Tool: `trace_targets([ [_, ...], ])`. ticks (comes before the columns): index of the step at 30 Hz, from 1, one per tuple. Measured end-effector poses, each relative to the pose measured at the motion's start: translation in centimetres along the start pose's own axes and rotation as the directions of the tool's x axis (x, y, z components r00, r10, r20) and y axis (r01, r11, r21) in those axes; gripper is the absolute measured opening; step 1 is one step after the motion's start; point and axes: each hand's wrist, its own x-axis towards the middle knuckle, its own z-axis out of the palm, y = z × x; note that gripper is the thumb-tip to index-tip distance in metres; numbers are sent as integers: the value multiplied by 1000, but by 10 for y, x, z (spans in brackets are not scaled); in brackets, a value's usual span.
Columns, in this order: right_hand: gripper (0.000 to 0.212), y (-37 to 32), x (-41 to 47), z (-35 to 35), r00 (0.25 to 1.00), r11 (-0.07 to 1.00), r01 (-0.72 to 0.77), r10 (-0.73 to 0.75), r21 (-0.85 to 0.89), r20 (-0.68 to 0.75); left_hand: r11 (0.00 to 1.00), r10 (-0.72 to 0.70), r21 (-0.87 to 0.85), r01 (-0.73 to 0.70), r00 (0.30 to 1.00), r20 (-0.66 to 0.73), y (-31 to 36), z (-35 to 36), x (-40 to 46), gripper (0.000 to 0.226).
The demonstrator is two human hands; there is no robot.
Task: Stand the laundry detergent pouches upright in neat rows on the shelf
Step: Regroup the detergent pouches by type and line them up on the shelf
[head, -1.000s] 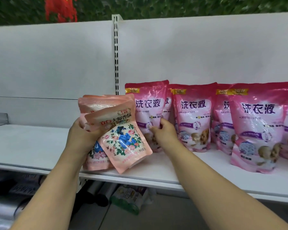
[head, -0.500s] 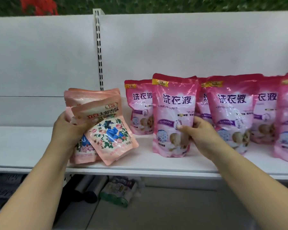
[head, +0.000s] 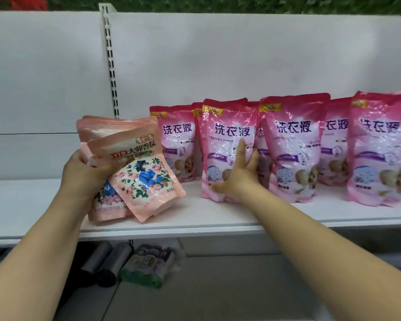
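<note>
White shelf [head: 218, 218] already carries several pink pouches [head: 292, 147] standing upright in rows. Right hand [head: 239, 174], fingers spread, rests against a front pouch [head: 227, 135]. Left hand [head: 83, 174] grips a tilted bundle of peach pouches [head: 137, 179], not yet placed.

We are seeing bare shelf [head: 28, 202] lying open at left; pink pouches [head: 292, 147] are crowding the right, blocking reach.
</note>
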Motion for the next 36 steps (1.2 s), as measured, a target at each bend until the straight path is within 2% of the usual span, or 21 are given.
trace_targets([
  [6, 113, 1, 15, 2, 995, 990, 97, -93, -105, 38, 999, 26, 20, -26, 1000, 9, -1, -1, 0, 34],
  [10, 110, 2, 11, -1, 989, 989, 145, -144, -8, 4, 1000, 25, 6, -25, 999, 22, 0, -1, -1, 41],
  [13, 99, 9, 7, -5, 975, 974, 224, -224, 38, 6, 1000, 10, 22, -11, 1000, 11, 1, -1, -1, 39],
  [16, 91, 9, 5, -13, 983, 955, 176, -158, -238, 91, 999, -2, 35, 2, 1000, 16, 2, -3, -1, 37],
  [20, 86, 1, -1, -18, 987, 922, 110, -59, -371, 147, 1000, -13, 25, 12, 999, 30, 3, -2, -3, 33],
  [23, 99, 2, -2, -13, 996, 915, 23, 15, -403, 90, 999, -34, 28, 33, 999, 12, 4, -5, -2, 35],
  [25, 101, 1, -4, -10, 999, 895, 32, -26, -446, 18, 999, -34, 40, 35, 999, -21, 4, -8, -2, 36],
  [27, 92, -8, -11, -7, 976, 867, 164, -211, -471, -50, 998, -23, 63, 28, 997, -72, 3, -11, -1, 38],
  [29, 67, -25, -13, 1, 918, 859, 330, -388, -392, -78, 996, -19, 87, 30, 991, -129, 2, -13, 0, 43],
  [31, 40, -48, -10, 13, 899, 868, 416, -437, -270, -19, 990, -14, 136, 37, 986, -167, 0, -16, 3, 50],
  [32, 39, -59, -5, 20, 914, 894, 399, -406, -202, 6, 986, -16, 163, 45, 984, -178, 0, -16, 3, 53],
  [34, 44, -76, 13, 32, 967, 968, 251, -251, 0, 49, 979, -8, 197, 48, 981, -196, -1, -17, 6, 57],
  [35, 47, -83, 23, 39, 985, 978, 125, -143, 169, 96, 979, -6, 199, 46, 980, -200, -2, -18, 8, 58],
  [36, 49, -86, 35, 46, 987, 939, -12, -44, 343, 153, 980, -6, 195, 46, 980, -201, -3, -18, 9, 58],
])
